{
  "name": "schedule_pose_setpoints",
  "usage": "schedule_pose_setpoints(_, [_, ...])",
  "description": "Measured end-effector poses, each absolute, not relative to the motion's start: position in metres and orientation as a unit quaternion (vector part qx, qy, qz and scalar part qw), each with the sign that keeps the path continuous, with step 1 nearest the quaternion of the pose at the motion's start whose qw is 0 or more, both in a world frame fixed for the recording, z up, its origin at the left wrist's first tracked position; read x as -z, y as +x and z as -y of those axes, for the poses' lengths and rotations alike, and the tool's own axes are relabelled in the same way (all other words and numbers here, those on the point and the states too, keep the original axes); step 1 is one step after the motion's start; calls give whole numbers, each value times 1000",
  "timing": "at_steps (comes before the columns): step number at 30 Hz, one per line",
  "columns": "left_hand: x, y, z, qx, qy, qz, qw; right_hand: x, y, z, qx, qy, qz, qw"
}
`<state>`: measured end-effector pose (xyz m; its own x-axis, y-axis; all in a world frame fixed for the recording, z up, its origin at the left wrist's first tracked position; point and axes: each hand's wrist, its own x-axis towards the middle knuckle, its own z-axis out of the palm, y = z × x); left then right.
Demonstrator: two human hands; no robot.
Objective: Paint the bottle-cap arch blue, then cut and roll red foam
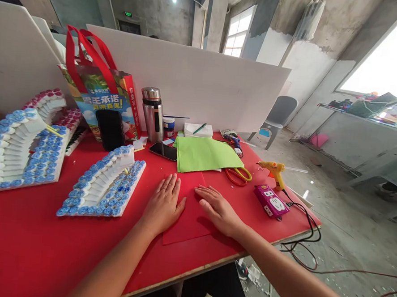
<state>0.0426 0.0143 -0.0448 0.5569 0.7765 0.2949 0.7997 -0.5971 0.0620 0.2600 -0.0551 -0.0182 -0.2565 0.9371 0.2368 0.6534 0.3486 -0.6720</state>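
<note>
A red sheet (189, 224) lies flat on the red table, close in colour to the tabletop. My left hand (164, 204) rests palm down on its left side, fingers stretched out, a ring on one finger. On the sheet's right side lies my right hand (220, 210), tilted onto its edge with the fingers extended. Neither hand holds anything. Just beyond the fingertips are light green sheets (206, 153), stacked a little askew. Scissors (239, 175) with red and yellow handles stick out from under the green sheets' right corner.
Left stand blue-flowered white stepped pieces (104, 183). Behind are a shopping bag (104, 93), a steel thermos (152, 114), a phone (164, 151) and a white board (189, 80). Right are a yellow glue gun (274, 171), a magenta box (271, 201) and black cables (310, 227) over the edge.
</note>
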Motion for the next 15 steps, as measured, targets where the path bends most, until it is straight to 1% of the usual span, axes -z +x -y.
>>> schedule_pose_setpoints(2, [44,42,-14,146,-881,449,32,22,262,46,-246,-536,700,403])
schedule_pose_setpoints(3, [44,42,-13,145,-881,449,29,23,263,39,-236,-540,681,434])
schedule_pose_setpoints(5, [42,41,-14,144,-883,447,20,21,263,19,-184,-538,680,463])
schedule_pose_setpoints(7, [40,39,-18,138,-889,437,9,13,264,-9,-126,-536,701,454])
schedule_pose_setpoints(8, [38,38,-20,135,-892,431,2,7,265,-25,-102,-540,710,441])
schedule_pose_setpoints(10, [36,35,-26,136,-898,419,-15,-4,270,-56,-47,-562,733,381])
schedule_pose_setpoints(12, [35,33,-31,144,-899,413,-32,-13,278,-79,19,-601,752,269])
schedule_pose_setpoints(15, [36,32,-35,154,-898,411,-43,-14,290,-91,50,-629,768,111])
